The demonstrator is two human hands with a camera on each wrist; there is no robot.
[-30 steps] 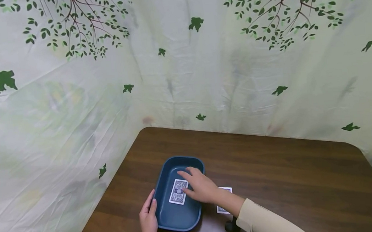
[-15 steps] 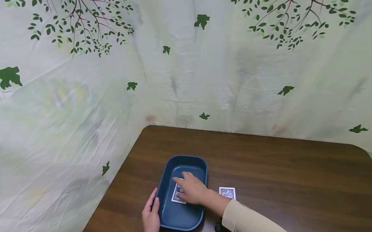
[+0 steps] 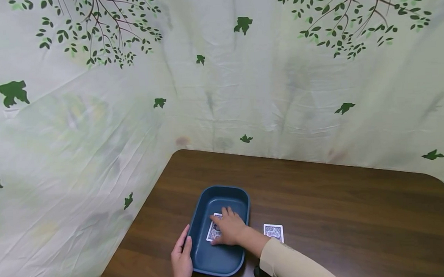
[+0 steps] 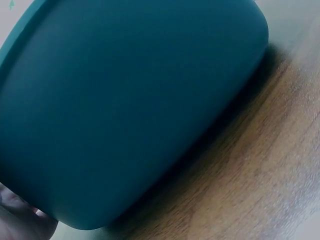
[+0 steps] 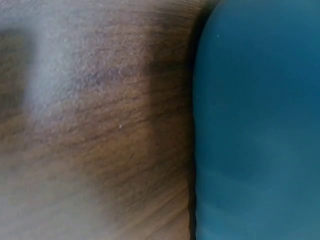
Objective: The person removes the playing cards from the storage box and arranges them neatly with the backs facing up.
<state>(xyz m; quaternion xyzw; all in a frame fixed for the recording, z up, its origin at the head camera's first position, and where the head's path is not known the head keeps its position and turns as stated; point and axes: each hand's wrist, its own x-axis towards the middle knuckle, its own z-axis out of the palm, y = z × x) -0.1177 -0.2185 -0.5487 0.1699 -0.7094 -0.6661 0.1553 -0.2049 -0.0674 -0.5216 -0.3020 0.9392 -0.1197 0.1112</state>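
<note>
A blue tray (image 3: 219,263) with raised walls sits on the wooden table. At its left side, my left hand (image 3: 181,259) grips the wall, thumb and fingers near the rim. Part of this hand (image 4: 25,220) shows beside the tray's outer wall (image 4: 125,110) in the left wrist view. A patterned playing card (image 3: 211,234) lies back up inside the tray, partly covered by my right hand (image 3: 231,231). The right fingers are spread over it, with the thumb by its near edge and the index finger by its far part. The right wrist view shows only tray wall (image 5: 260,120) and table.
A second playing card (image 3: 273,232) lies back up on the table (image 3: 325,208) right of the tray, its lower part hidden by the right sleeve (image 3: 290,261). A black wrist device (image 3: 258,273) shows under that sleeve. Leaf-patterned cloth (image 3: 219,92) hangs behind the table.
My right hand has lowered and moved over the card in the tray, covering more of it. The left hand stays at the tray's side. The head view has shifted slightly.
</note>
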